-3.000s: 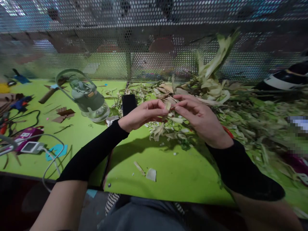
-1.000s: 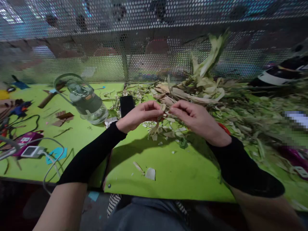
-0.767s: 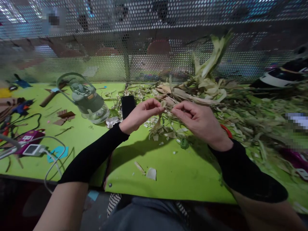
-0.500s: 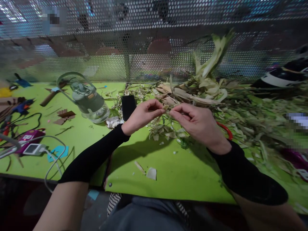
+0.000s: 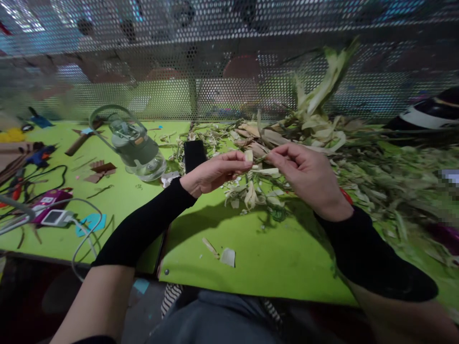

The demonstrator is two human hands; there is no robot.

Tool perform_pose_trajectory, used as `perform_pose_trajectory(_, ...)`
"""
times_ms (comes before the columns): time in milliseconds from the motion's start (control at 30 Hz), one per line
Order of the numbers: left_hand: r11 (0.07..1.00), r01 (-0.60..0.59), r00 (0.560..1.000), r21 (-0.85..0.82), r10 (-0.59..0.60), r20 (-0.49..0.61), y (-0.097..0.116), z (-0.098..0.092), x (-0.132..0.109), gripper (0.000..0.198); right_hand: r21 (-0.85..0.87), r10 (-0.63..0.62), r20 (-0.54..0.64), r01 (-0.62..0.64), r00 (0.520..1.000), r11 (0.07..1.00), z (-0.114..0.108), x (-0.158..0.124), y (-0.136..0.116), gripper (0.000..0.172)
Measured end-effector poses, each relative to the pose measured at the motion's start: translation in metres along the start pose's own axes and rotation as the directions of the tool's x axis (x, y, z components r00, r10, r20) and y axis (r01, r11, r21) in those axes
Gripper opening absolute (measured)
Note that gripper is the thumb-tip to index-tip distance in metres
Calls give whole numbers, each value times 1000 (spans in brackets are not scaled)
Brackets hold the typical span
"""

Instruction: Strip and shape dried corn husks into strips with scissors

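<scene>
My left hand and my right hand meet above a green table. Both wear black sleeves. The left thumb and forefinger pinch a small pale strip of dried leaf. My right fingertips pinch a thin green stem joined to the same piece. Beneath the hands lie loose husk scraps. A big pile of dried leaves and husks spreads behind and to the right.
A clear water jug stands at the left, a black phone beside the left wrist. Tools, cables and a purple device lie at the far left. A perforated metal screen walls the back. Two scraps lie near the front edge.
My hands have drawn slightly apart. The right hand has lifted and pulled the stem to the right, while the left holds the pale strip.
</scene>
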State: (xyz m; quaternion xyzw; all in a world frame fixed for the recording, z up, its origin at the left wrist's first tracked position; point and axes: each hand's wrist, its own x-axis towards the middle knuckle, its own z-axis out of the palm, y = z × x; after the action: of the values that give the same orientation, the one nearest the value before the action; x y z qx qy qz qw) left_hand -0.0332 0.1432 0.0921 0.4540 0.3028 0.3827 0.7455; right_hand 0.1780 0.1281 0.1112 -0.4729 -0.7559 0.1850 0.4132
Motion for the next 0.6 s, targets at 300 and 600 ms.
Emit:
perform_pose_trajectory(300,998,62,991,26,-59,-116,-11,1,3,25,301,64,-144,-18,987,953,-5,-6,-6,18)
perform_pose_trajectory(600,997,59,989,53,-51,-140,-16,6,6,20,226,42,144,-74,989,971,1,-7,-10,19)
